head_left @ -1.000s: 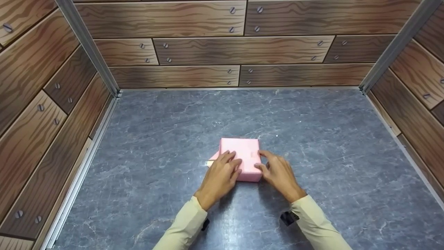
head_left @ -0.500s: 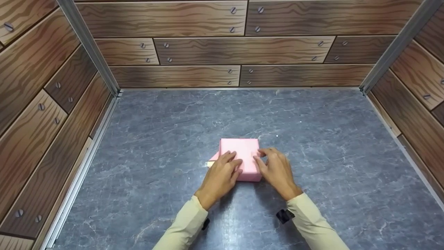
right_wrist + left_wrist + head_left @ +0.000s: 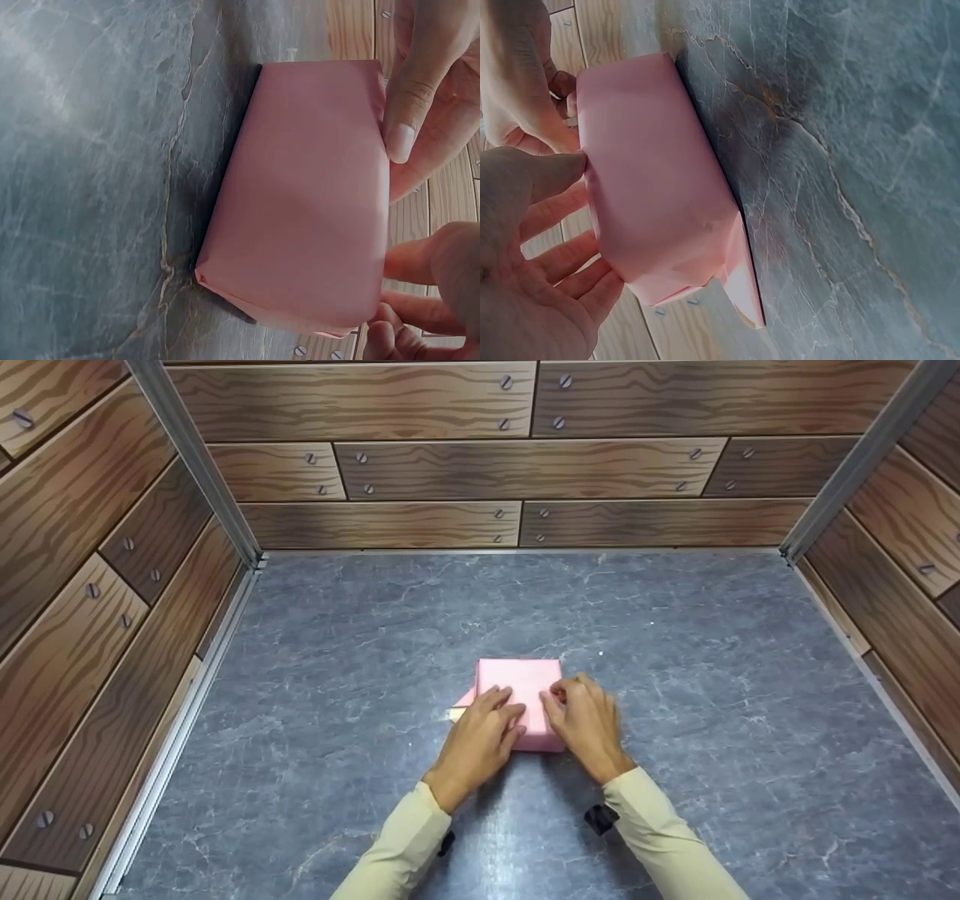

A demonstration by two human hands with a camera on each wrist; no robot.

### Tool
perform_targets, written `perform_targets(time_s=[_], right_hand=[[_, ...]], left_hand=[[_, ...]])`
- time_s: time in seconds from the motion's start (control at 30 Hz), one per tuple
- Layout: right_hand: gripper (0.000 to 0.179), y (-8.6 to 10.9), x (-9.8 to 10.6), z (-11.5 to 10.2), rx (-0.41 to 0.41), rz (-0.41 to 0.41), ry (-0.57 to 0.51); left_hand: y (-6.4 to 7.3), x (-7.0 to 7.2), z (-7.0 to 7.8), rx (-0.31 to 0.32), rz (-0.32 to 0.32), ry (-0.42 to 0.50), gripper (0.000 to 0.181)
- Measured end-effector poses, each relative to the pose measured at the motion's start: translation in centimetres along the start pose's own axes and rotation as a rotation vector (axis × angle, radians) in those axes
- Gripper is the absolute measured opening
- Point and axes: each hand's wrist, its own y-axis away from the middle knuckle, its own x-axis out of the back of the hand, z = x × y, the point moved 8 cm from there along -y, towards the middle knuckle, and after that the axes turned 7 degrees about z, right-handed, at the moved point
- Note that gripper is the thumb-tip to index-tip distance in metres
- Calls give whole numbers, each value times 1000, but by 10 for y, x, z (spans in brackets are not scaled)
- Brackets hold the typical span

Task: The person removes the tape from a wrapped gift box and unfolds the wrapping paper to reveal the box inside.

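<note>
A box wrapped in pink paper (image 3: 517,675) sits on the tabletop, its front side (image 3: 641,142) smooth in the left wrist view. At its left end a loose paper flap (image 3: 465,699) sticks out, with a pale patch (image 3: 456,713) beside it. My left hand (image 3: 478,735) rests on the left part of the top, fingers spread, its thumb (image 3: 405,124) along the near edge. My right hand (image 3: 589,720) is at the right part of the top, thumb and forefinger tips close together on the paper, other fingers bent. What lies under those fingertips is hidden.
The grey marbled tabletop (image 3: 360,622) spreads around the box. Wood-pattern walls (image 3: 427,469) stand at the back and both sides, with metal rails (image 3: 176,735) along the edges. Tiny white specks (image 3: 600,653) lie right of the box.
My right hand has slid left from the box's right edge onto its top, covering a small patch seen there one second ago. My left hand and the box have stayed in place.
</note>
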Motion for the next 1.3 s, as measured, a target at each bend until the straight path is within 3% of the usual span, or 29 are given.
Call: perform_targets(time_s=[0.23,0.6,1.3], right_hand=[[8,-2,2,2,34,14,-9],[9,-5,10,14,-32,-5,-17],[7,-5,21,34,-77,0,-4]], left_hand=[[-1,-2,-1,25,-20,11,26],[-1,-1,-2,23,-30,6,25],[0,-2,-1,36,-36,21,26]])
